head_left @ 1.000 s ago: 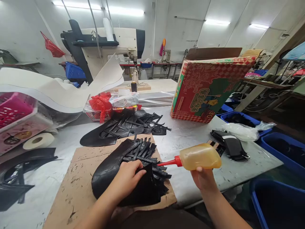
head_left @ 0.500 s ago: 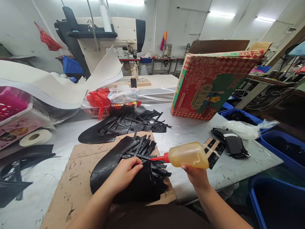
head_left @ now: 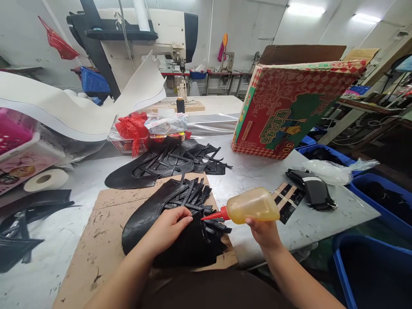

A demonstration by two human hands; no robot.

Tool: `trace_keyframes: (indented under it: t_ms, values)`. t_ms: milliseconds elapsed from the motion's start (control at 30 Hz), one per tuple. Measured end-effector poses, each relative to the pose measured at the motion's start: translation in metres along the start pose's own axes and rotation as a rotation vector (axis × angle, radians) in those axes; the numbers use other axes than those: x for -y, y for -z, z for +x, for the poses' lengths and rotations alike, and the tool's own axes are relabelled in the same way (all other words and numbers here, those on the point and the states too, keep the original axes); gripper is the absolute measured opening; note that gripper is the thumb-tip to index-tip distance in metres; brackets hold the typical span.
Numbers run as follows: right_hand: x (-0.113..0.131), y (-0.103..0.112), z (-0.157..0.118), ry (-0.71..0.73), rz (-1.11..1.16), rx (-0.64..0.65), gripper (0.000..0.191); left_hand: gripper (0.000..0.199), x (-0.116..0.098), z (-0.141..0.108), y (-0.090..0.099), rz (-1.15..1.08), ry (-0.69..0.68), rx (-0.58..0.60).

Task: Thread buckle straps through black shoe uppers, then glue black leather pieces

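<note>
A yellowish squeeze bottle (head_left: 252, 205) with a red nozzle lies tilted in my right hand (head_left: 265, 231), its fingers closed around the underside. The nozzle tip touches or hovers just over the edge of a black leather shoe upper (head_left: 144, 214) with many stitched straps. My left hand (head_left: 174, 225) pinches that upper near the straps, thumb against the fingers, just left of the tip. Beneath the upper lies a stained cardboard sheet (head_left: 86, 240). More black strappy uppers (head_left: 128, 176) are spread behind it.
A red and green carton (head_left: 273, 111) stands at the back right, near a black clip-like item (head_left: 315, 193). Blue bins (head_left: 341, 266) sit on the floor to the right. At left are a paper roll (head_left: 46, 180) and another black upper (head_left: 22, 231). A sewing machine (head_left: 144, 38) rises behind.
The nozzle tip has moved slightly down along the upper's edge. My left hand keeps its pinch, and the camera view has shifted a little.
</note>
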State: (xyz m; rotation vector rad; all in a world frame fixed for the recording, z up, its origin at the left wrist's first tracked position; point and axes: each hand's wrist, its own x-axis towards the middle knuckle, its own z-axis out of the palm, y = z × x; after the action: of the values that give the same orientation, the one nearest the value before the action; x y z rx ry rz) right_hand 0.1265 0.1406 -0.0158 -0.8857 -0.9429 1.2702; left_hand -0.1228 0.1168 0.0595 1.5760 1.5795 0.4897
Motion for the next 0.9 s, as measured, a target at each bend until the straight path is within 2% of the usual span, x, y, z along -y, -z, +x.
trace_keyframes:
  t_ms: [367,600,800,900]
  values:
    - [-0.003,0.011,0.0,-0.011,0.024,0.048,0.044,0.025,0.002,0.001,0.001,-0.032,0.004,0.007]
    - [-0.009,0.025,-0.004,-0.123,0.031,0.122,0.05,0.026,0.001,0.002,0.002,-0.045,0.016,0.001]
    - [0.007,0.012,0.013,-0.097,0.215,0.126,0.048,0.023,0.006,-0.008,0.006,0.087,-0.035,0.019]
    - [0.012,0.002,0.034,-0.103,0.292,0.208,0.042,0.023,0.009,-0.014,0.018,0.082,-0.112,-0.046]
